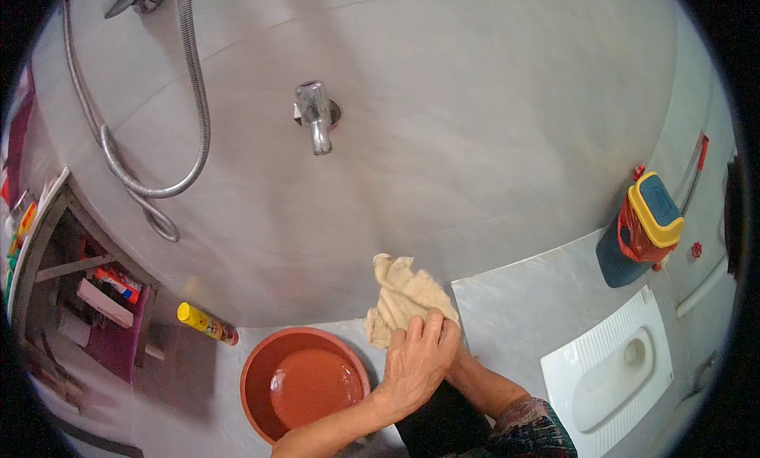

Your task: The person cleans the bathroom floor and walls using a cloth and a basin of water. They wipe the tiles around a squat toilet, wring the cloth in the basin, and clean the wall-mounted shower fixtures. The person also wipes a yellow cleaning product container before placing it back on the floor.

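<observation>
Grey wall [491, 125] rose behind a pale tiled floor [507, 300], and on that floor stood a reddish-brown basin [257, 371], which looked to hold some water. Just right of the basin, a beige cloth [408, 296] was bunched up in front of the wall. The left hand [419, 351] had its fingers curled over the cloth's near end, gripping it; the right hand [454, 363] lay mostly hidden behind the left, so its grip could not be told. From this, the handling of the cloth seemed partway through: it was outside the basin and apparently up off the floor, but neither spread flat nor put down. Whether it was wet, or how much was left to do with it, could not be read.

As for edges, the left forearm [340, 428] crossed in front of the basin's near right side, so a low swing leftward would likely have met the rim. A yellow spray can [207, 323] stood near the basin on its left, and a tap [315, 117] jutted from the wall above and beyond it. More room for moving lay right of the basin, reaching to the squat toilet [609, 363], with a lidded bin [621, 252] also well to the basin's right, nearer the wall
</observation>
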The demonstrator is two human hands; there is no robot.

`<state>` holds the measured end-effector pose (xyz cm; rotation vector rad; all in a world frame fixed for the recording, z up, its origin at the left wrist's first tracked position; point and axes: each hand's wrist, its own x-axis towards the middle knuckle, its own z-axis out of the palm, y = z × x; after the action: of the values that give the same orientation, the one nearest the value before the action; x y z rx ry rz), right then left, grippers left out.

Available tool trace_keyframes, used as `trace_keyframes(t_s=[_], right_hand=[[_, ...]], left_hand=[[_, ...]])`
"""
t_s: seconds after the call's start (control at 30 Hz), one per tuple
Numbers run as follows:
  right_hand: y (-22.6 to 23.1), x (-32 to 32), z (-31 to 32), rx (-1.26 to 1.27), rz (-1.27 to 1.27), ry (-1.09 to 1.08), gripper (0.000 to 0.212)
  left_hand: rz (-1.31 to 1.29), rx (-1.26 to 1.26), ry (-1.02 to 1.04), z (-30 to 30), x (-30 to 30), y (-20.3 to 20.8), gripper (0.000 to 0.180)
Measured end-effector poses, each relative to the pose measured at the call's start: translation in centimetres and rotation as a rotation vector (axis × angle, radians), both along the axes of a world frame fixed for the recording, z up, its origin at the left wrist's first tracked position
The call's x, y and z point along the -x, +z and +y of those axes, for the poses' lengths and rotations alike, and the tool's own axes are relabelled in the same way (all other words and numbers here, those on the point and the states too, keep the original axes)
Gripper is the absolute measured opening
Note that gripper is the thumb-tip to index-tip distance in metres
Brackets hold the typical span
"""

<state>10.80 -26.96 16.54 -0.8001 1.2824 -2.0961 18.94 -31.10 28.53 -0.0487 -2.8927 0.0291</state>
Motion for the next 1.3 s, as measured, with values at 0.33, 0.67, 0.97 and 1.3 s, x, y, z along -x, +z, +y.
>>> trace_keyframes(t_s=[0.33,0.67,0.97,1.3], right_hand=[[8.7,11.5,1.6,0.609,0.162,-0.299,0.051],[15.8,17.3,-8.8,-0.130,1.480,-1.171,0.086],[23.3,22.6,-4.5,-0.394,1.622,-1.593,0.079],[27.6,23.0,-5.9,-0.220,1.626,-1.609,0.070]], left_hand=[[0.234,-0.287,0.020,-3.2,-4.0,-0.7,0.053],[0.126,-0.450,0.136,-5.1,-3.8,-4.9,0.040],[0.026,-0.590,0.287,-8.7,-5.7,-6.8,0.032],[-0.109,-0.709,0.304,-11.2,-9.0,-11.0,0.035]])
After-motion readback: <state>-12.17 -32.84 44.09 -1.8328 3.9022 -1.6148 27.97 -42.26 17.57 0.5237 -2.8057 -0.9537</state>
